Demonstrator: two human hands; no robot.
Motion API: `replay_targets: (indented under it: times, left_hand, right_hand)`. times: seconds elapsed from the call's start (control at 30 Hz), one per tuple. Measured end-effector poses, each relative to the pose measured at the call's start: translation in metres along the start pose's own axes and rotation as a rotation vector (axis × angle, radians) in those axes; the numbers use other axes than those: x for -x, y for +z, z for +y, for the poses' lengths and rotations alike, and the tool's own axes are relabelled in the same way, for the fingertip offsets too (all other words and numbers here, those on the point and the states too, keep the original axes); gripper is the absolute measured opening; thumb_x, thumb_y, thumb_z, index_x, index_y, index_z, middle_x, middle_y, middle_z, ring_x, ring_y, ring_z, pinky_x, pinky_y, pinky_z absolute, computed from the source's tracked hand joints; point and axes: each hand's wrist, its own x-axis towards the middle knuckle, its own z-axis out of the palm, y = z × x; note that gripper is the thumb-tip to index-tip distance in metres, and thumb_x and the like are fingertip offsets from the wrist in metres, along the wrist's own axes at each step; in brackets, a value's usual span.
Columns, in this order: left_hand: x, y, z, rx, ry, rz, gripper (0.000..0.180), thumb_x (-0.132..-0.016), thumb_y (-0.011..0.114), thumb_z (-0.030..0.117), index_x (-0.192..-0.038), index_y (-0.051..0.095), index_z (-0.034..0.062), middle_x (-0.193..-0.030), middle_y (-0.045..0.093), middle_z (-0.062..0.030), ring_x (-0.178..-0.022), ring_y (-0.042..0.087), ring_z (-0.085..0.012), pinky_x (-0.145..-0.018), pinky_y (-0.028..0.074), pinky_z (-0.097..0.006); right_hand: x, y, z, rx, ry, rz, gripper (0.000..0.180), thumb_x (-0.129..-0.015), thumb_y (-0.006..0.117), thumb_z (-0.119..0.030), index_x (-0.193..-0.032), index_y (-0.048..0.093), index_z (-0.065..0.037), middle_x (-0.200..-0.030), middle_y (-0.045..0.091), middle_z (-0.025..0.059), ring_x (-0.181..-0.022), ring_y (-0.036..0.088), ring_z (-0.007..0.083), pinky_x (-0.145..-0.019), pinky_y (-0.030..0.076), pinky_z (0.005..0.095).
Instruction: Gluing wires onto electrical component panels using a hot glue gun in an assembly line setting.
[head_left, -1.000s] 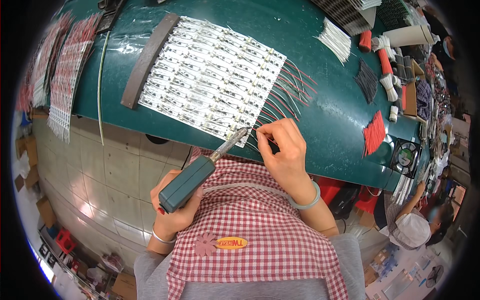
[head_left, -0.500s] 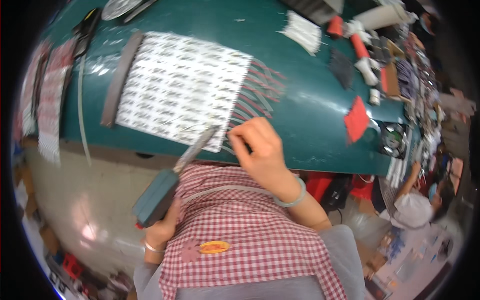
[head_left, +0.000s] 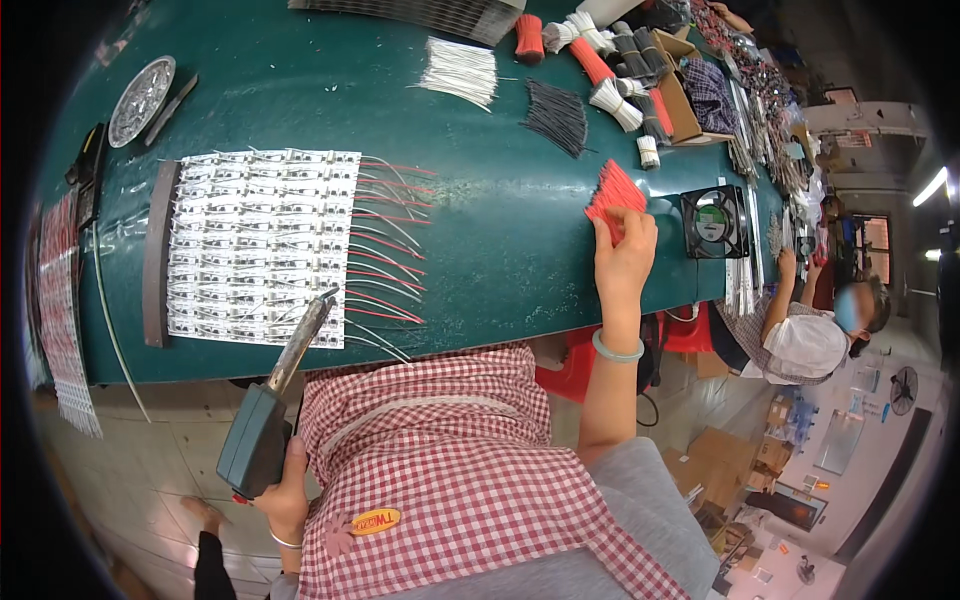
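My left hand (head_left: 284, 497) is wrapped around the green soldering gun (head_left: 252, 440). Its metal barrel slants up, and the tip is over the lower right part of a sheet of white circuit boards (head_left: 262, 245). Red and white wires (head_left: 392, 262) stick out from the right edge of that sheet. A dark bar (head_left: 160, 255) lies along the sheet's left edge. Over to the right, my right hand (head_left: 626, 262) has its fingertips pinched at the near end of a pile of red wires (head_left: 617, 188). The fingers partly hide that end.
Piles of white wires (head_left: 458, 72) and black wires (head_left: 556, 115) lie farther back. A small square fan (head_left: 715, 222) stands right of my hand. At the left are a foil dish (head_left: 141, 102) and another wired board sheet (head_left: 66, 320). A masked person (head_left: 805, 335) sits at the far right.
My right hand has moved from the board sheet's right edge to the red wire pile. The view has turned to the right. The soldering gun stays in my left hand near the sheet.
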Motion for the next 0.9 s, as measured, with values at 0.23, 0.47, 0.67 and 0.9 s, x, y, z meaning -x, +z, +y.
replay_targets:
  times: [0.23, 0.47, 0.67, 0.9]
  left_hand:
    - [0.003, 0.012, 0.006, 0.019, 0.068, 0.065, 0.041, -0.088, 0.072, -0.007, -0.128, 0.061, -0.0033, -0.099, 0.065, -0.0069, -0.064, 0.053, -0.0083, -0.054, 0.041, -0.023]
    - [0.009, 0.010, 0.005, 0.037, 0.003, 0.058, 0.041, -0.088, 0.074, -0.004, -0.127, 0.062, -0.0016, -0.096, 0.065, -0.0057, -0.063, 0.053, -0.0079, -0.054, 0.041, -0.023]
    - [0.009, 0.009, 0.019, -0.112, 0.098, 0.021, 0.026, -0.086, 0.080, 0.003, -0.109, 0.073, -0.0060, -0.101, 0.076, -0.0094, -0.084, 0.069, -0.0136, -0.074, 0.056, -0.029]
    - [0.010, 0.011, 0.026, -0.054, 0.148, 0.011, 0.025, -0.082, 0.081, -0.001, -0.106, 0.075, -0.0065, -0.095, 0.078, -0.0108, -0.082, 0.072, -0.0146, -0.073, 0.057, -0.029]
  right_hand:
    - [-0.005, 0.003, 0.008, -0.031, -0.004, -0.034, 0.010, -0.088, 0.073, -0.002, -0.095, 0.067, -0.001, -0.093, 0.062, 0.0133, -0.089, 0.060, 0.0312, -0.079, 0.049, 0.0413]
    - [-0.010, 0.004, 0.010, 0.035, -0.137, -0.022, 0.009, -0.091, 0.067, -0.002, -0.094, 0.059, -0.001, -0.093, 0.060, 0.0155, -0.089, 0.057, 0.0366, -0.079, 0.047, 0.0461]
    - [-0.016, 0.002, 0.020, 0.023, -0.141, 0.041, 0.007, -0.093, 0.063, -0.002, -0.100, 0.062, -0.001, -0.095, 0.063, 0.0170, -0.093, 0.060, 0.0382, -0.081, 0.048, 0.0475]
    - [-0.010, -0.015, -0.063, -0.301, -0.143, 0.043, 0.012, -0.092, 0.065, 0.004, -0.102, 0.070, -0.001, -0.094, 0.066, 0.0114, -0.082, 0.064, 0.0257, -0.076, 0.052, 0.0357]
